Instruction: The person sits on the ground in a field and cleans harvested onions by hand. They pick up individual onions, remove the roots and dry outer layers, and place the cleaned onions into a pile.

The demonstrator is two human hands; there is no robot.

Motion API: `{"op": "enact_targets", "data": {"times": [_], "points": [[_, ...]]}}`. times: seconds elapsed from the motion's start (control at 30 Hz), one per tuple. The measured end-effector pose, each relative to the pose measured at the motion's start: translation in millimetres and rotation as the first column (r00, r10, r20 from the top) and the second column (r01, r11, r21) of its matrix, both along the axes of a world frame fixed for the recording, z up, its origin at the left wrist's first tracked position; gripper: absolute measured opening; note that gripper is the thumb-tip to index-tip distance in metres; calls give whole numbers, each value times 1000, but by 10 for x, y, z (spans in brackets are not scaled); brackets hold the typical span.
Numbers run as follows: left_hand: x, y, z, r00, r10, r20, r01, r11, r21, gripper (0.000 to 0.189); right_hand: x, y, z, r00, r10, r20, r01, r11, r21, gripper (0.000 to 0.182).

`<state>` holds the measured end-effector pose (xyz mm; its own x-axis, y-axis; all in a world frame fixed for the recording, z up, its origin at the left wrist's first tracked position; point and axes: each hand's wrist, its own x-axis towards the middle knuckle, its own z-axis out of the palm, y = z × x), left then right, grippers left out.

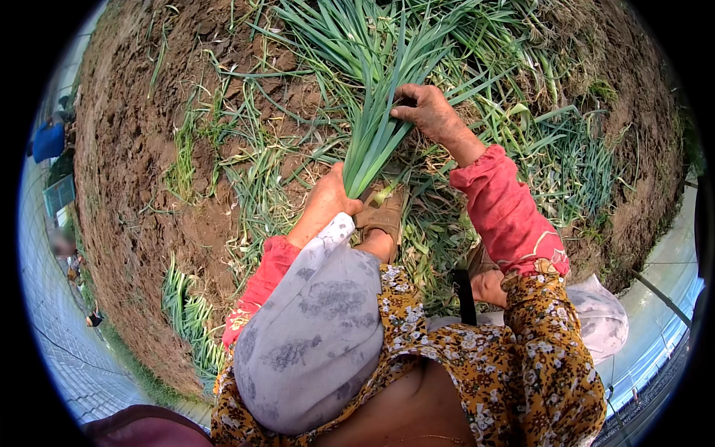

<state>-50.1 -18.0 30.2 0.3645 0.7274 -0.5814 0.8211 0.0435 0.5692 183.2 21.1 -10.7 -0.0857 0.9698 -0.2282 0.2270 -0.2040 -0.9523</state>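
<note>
My left hand (330, 198) grips the lower part of a bunch of long green leafy stalks (371, 134), which look like green onions or leeks. Their leaves fan out away from me. My right hand (425, 113) is at the right side of the same leaves, its thumb and forefinger curled close to one blade; whether they pinch it cannot be told. The root ends of the bunch are hidden behind my left hand and knee. Under the bunch lies a brown shoe (385, 215) on my foot, with a pale cut stalk (383, 195) on it.
More green stalks (497, 33) lie heaped at the top right, and trimmed leaves (575, 156) litter the ground to the right. A row of stalks (192, 318) rests on the brown soil (128, 167) at lower left. Beyond the far left edge are people and a teal crate (59, 195).
</note>
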Motion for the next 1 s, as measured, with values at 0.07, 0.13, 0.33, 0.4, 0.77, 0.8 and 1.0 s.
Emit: {"op": "enact_targets", "data": {"times": [0.07, 0.13, 0.33, 0.4, 0.77, 0.8, 1.0], "points": [[-2, -3, 9, 999, 7, 37, -7, 1000, -7, 56, -6, -6, 16, 999, 9, 48, -9, 1000, 3, 21], [-4, -8, 24, 998, 20, 63, -19, 1000, -11, 58, -37, -22, 76, 992, 23, 127, -26, 999, 27, 21], [1, -28, 22, 995, 55, 78, -54, 998, -8, 67, -201, -100, 45, 638, -52, 769, -339, 877, 341, 12], [-14, -40, 62, 984, 116, 137, -111, 993, -49, 69, -122, -40, 0, 615, -150, 774, -241, 899, 366, 10], [-236, 119, 246, 694, 475, 540, -83, 799, -596, 55, -54, -660, 152, 818, -36, -574, -333, 784, -524, 52], [-242, 136, 255, 786, 400, 472, -20, 779, -627, 57, -309, -795, 105, 727, -63, -683, -337, 835, -435, 56], [-140, 36, 130, 799, 313, 514, 242, 615, -750, 64, -388, -511, -85, -72, -268, -961, -6, 963, -268, 76]]}}
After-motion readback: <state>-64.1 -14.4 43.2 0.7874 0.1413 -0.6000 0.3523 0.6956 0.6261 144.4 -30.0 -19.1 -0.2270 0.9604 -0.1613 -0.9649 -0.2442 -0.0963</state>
